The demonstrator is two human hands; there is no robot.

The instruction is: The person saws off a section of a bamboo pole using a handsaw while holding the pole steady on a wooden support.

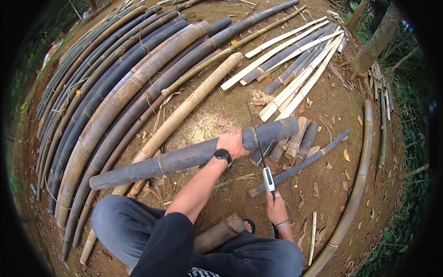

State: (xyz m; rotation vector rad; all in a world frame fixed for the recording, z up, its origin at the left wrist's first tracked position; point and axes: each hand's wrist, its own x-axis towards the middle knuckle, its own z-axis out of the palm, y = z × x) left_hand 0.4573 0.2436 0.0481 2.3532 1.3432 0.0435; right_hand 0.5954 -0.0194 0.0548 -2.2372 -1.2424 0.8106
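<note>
A dark bamboo pole (184, 159) lies across in front of me, its right end raised on short bamboo pieces (295, 138). My left hand (232, 144), with a watch on the wrist, wraps over the top of this pole and presses on it. In my right hand (277, 210) is the handle of a hand saw (267, 180) with a white and black grip. Its thin blade stands against the pole, right of my left hand, and reaches past the far side. How deep the blade sits in the bamboo I cannot tell.
Many long bamboo poles (134, 83) lie side by side at the left. Split strips (300, 64) rest at the far right. Sawdust (207, 127) covers the ground beyond the pole. A curved pole (355, 194) lies at right, a bamboo log (221, 235) between my legs.
</note>
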